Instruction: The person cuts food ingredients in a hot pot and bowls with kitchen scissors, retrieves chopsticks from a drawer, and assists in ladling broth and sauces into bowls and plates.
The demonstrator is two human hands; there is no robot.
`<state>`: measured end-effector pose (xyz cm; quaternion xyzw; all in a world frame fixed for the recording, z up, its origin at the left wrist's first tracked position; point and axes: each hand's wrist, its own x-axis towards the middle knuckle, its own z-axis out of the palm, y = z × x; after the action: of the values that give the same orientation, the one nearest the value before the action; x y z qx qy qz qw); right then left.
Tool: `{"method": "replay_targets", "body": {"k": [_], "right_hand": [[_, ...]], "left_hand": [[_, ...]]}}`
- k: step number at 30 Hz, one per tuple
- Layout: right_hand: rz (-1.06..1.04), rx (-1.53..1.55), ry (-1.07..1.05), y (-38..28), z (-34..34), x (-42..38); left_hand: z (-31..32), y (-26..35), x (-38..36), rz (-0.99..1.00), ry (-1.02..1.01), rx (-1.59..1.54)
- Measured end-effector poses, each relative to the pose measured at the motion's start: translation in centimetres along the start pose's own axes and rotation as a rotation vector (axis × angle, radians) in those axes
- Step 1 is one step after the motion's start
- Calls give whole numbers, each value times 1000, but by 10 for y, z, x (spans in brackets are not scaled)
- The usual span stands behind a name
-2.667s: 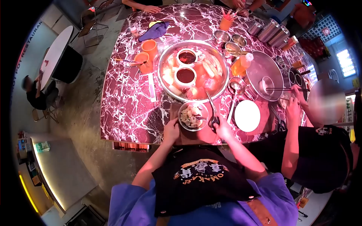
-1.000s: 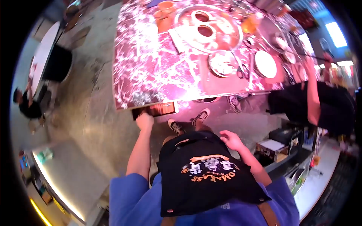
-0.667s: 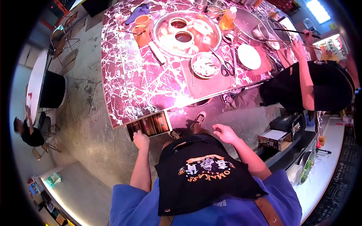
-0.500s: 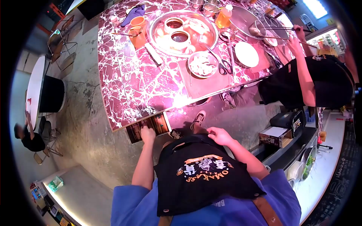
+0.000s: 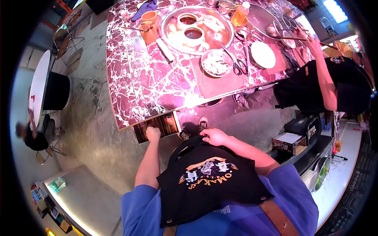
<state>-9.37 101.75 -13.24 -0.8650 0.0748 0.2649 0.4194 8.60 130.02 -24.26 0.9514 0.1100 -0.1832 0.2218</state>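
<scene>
My left hand (image 5: 153,134) is closed in a fist over the front edge of an open drawer (image 5: 170,125) under the table corner. Long utensils, too small to name, lie in the drawer, and my fingertips are hidden. My right hand (image 5: 214,137) is at my waist beside the edge of my black apron (image 5: 212,185). Its fingers are curled together, and I cannot make out what they hold, if anything. Above the drawer spreads the marbled red table (image 5: 141,90). On it are a bowl of pale pieces (image 5: 215,63) and scissors (image 5: 238,67).
A large round pan (image 5: 169,37) of red broth holds two small pots. Orange cups (image 5: 149,33), an oil bottle (image 5: 240,15) and a white plate (image 5: 263,55) stand around it. At right a co-worker (image 5: 311,84) reaches over another pan. Another person (image 5: 33,137) sits far left.
The view has shifted slightly, moving the table up and right. My right hand has moved left along the apron edge. My left hand stays at the drawer, which remains open.
</scene>
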Motion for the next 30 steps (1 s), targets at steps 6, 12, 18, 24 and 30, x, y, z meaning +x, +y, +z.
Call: {"method": "replay_targets", "body": {"k": [6,12,18,24,30], "right_hand": [[45,213,-291,6,-21,-15],[-397,619,-242,-83,-168,-73],[-650,931,118,-213,-313,-160],[-720,1046,181,-192,-303,-165],[-721,1126,240,-201,-278,-162]], "left_hand": [[6,-11,1,-20,47,-68],[36,-47,22,-20,-28,-219],[25,-36,7,40,-21,-196],[79,-73,42,138,55,-30],[40,-42,28,74,-196,-173]]}}
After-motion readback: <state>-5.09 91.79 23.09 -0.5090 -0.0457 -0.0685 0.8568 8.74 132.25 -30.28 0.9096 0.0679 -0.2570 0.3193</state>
